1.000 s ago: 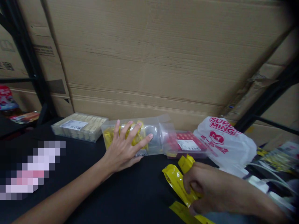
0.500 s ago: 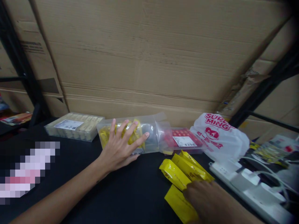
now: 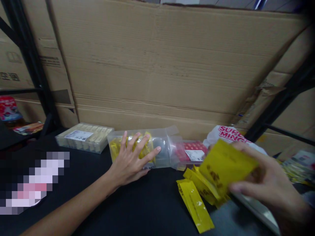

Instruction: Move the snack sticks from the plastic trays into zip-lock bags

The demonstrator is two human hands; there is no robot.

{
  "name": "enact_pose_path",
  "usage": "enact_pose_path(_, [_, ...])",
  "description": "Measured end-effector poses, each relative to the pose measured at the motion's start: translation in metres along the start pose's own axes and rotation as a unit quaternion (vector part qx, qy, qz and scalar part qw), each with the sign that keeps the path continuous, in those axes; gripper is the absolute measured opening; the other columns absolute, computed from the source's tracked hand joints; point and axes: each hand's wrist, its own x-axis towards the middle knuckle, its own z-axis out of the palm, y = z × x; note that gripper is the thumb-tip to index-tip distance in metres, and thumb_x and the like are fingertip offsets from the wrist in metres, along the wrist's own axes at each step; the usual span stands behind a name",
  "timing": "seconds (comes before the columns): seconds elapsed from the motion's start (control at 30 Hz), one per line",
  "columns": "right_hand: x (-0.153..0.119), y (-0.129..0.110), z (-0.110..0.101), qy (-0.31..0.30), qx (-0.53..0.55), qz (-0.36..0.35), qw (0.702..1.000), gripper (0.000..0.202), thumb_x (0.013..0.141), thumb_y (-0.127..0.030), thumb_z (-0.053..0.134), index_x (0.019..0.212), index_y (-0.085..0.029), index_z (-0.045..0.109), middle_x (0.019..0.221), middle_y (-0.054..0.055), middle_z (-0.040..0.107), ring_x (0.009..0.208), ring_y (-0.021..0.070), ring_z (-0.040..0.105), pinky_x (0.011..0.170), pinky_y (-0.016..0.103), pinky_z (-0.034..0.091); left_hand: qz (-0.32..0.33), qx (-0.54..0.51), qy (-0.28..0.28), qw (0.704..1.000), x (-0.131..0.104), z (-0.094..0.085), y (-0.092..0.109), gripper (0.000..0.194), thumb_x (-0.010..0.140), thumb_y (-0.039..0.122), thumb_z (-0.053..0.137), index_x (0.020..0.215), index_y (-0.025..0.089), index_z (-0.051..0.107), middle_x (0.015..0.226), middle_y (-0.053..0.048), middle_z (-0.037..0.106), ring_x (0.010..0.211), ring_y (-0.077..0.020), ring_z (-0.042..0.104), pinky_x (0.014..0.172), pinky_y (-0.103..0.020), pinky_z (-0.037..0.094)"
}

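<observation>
My left hand (image 3: 131, 162) is laid over a clear plastic box (image 3: 162, 154), fingers spread across its side and thumb along the lower front edge, holding it. The box lies on its side, with several yellow packets visible through its left part and a see-through flap at its right end. Raised above the table on the right, my right hand (image 3: 268, 183) pinches a yellow packet (image 3: 226, 167) between thumb and fingers; it is slightly blurred. Below it, more yellow packets (image 3: 195, 205) lie loose on the black tabletop (image 3: 137, 209).
A clear box of pale pieces (image 3: 85, 137) sits at the back left. Behind the flap is a red-filled tray (image 3: 194, 152) with a white label. A white printed bag (image 3: 232, 132) and a partly hidden power strip (image 3: 261, 209) are right. Cardboard (image 3: 152, 65) walls the back.
My right hand has risen from the loose packets, lifting one yellow packet up and to the right. My left hand stays on the plastic box. The view has tilted up slightly.
</observation>
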Motion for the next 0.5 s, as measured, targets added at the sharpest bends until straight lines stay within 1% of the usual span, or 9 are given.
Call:
enact_pose_path(0.03, [0.014,0.005,0.010,0.053,0.081,0.041,0.994,0.046,0.067,-0.038,0.092,0.108,-0.029,0.073,0.106,0.009,0.078,0.088,0.0283,0.076,0.075,0.039,0.066,0.002,-0.002,0.002,1.000,0.000,0.000,0.000,0.088,0.081,0.050,0.080,0.157,0.032,0.039,0.160,-0.021,0.037,0.146,-0.0488,0.034,0.115,-0.079,0.016])
enact_pose_path(0.07, [0.026,0.012,0.024,0.117,0.148,0.058,0.980,0.037,0.069,-0.034,0.091,0.100,-0.026,0.074,0.101,0.008,0.078,0.085,0.0271,0.076,0.076,0.040,0.065,0.005,-0.003,0.006,1.000,0.000,0.000,0.001,0.088,0.081,0.050,0.080,0.157,0.032,0.040,0.160,-0.021,0.037,0.146,-0.0486,0.034,0.115,-0.079,0.016])
enact_pose_path(0.1, [0.035,0.019,0.039,0.145,0.201,0.074,0.966,0.034,0.067,-0.032,0.091,0.095,-0.025,0.073,0.101,0.008,0.078,0.087,0.0264,0.076,0.080,0.042,0.065,0.009,-0.006,0.010,1.000,-0.001,0.001,0.002,0.087,0.081,0.049,0.080,0.156,0.032,0.040,0.160,-0.020,0.037,0.146,-0.0484,0.034,0.115,-0.079,0.016])
enact_pose_path(0.17, [0.044,0.032,0.067,0.135,0.255,0.111,0.951,0.032,0.066,-0.033,0.090,0.092,-0.023,0.073,0.099,0.007,0.079,0.087,0.0250,0.076,0.086,0.042,0.063,0.021,-0.015,0.019,0.999,-0.001,0.000,0.003,0.086,0.082,0.047,0.080,0.156,0.032,0.040,0.159,-0.021,0.038,0.146,-0.0480,0.034,0.115,-0.080,0.018])
enact_pose_path(0.23, [0.043,0.039,0.086,0.072,0.254,0.139,0.955,0.027,0.069,-0.035,0.088,0.087,-0.021,0.074,0.093,0.007,0.078,0.083,0.0243,0.075,0.082,0.040,0.063,0.032,-0.023,0.028,0.999,-0.001,0.000,0.005,0.083,0.083,0.044,0.079,0.156,0.032,0.041,0.159,-0.021,0.038,0.146,-0.0477,0.034,0.114,-0.080,0.019])
enact_pose_path(0.33, [0.031,0.037,0.093,-0.042,0.178,0.123,0.975,0.019,0.076,-0.038,0.083,0.080,-0.021,0.075,0.088,0.006,0.077,0.079,0.0223,0.073,0.076,0.036,0.061,0.042,-0.030,0.040,0.998,0.000,0.000,0.008,0.083,0.081,0.043,0.081,0.154,0.032,0.043,0.158,-0.021,0.038,0.145,-0.0471,0.035,0.114,-0.080,0.020])
enact_pose_path(0.37, [0.027,0.035,0.092,-0.085,0.151,0.108,0.979,0.018,0.081,-0.040,0.079,0.082,-0.022,0.076,0.091,0.005,0.077,0.082,0.0221,0.072,0.079,0.036,0.061,0.046,-0.032,0.043,0.998,0.000,0.000,0.009,0.083,0.080,0.043,0.082,0.153,0.032,0.043,0.158,-0.020,0.038,0.145,-0.0469,0.035,0.114,-0.080,0.020])
enact_pose_path(0.43, [0.021,0.029,0.090,-0.165,0.113,0.077,0.977,0.020,0.092,-0.041,0.068,0.096,-0.025,0.079,0.106,0.005,0.077,0.097,0.0228,0.072,0.092,0.040,0.058,0.058,-0.035,0.048,0.997,0.001,0.000,0.012,0.082,0.080,0.042,0.082,0.152,0.033,0.045,0.156,-0.019,0.040,0.145,-0.0463,0.036,0.114,-0.080,0.020])
enact_pose_path(0.5, [0.019,0.025,0.088,-0.216,0.077,0.041,0.972,0.024,0.098,-0.040,0.061,0.112,-0.029,0.078,0.123,0.005,0.073,0.114,0.0238,0.068,0.106,0.044,0.051,0.071,-0.036,0.054,0.995,0.003,0.000,0.014,0.078,0.081,0.040,0.081,0.151,0.033,0.047,0.154,-0.018,0.043,0.145,-0.0454,0.036,0.114,-0.079,0.021])
